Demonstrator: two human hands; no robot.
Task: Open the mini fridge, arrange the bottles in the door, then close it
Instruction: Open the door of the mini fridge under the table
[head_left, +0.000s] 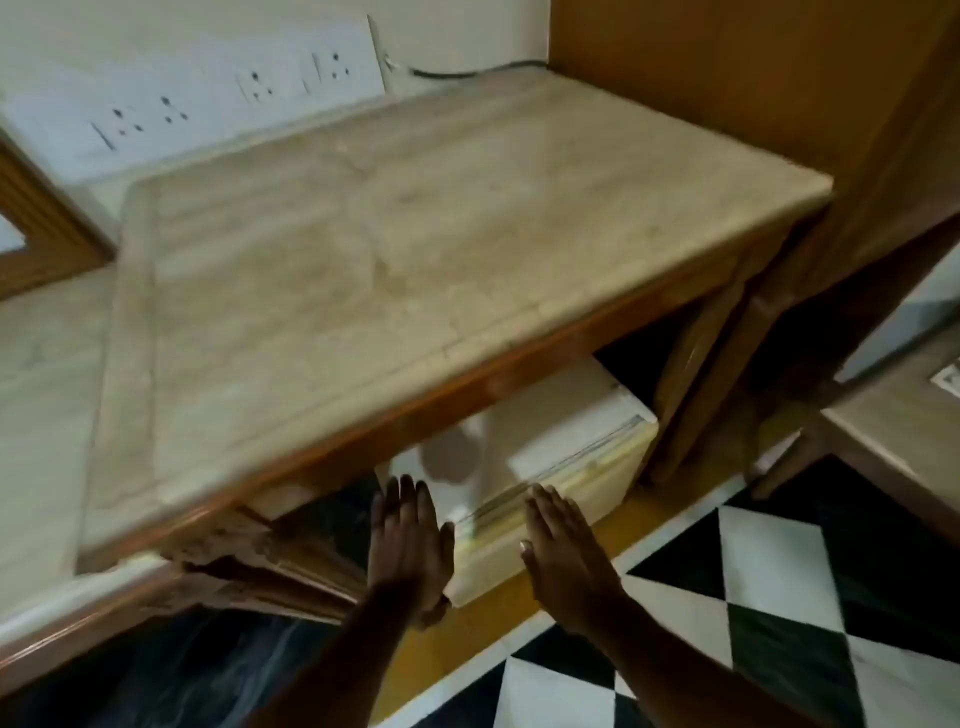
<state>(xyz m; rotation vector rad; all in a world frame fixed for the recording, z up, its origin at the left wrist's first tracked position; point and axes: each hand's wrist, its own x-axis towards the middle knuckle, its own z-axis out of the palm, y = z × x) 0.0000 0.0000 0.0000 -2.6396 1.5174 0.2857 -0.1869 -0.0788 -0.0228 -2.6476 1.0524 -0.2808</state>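
A white mini fridge (550, 415) stands under a marble-topped counter (395, 249), seen from above, with its door (571, 514) shut and facing me. My left hand (408, 545) is flat with fingers together at the fridge's front left corner. In front of the door, my right hand (563, 556) is held out, fingers extended, holding nothing. No bottles are in view. The frame is blurred.
A wooden frame (467, 384) edges the counter just above the fridge. A broken wooden panel (270, 566) hangs at the left. Wall sockets (223, 98) sit behind the counter. Black-and-white floor tiles (779, 597) lie to the right, beside a wooden cabinet (779, 104).
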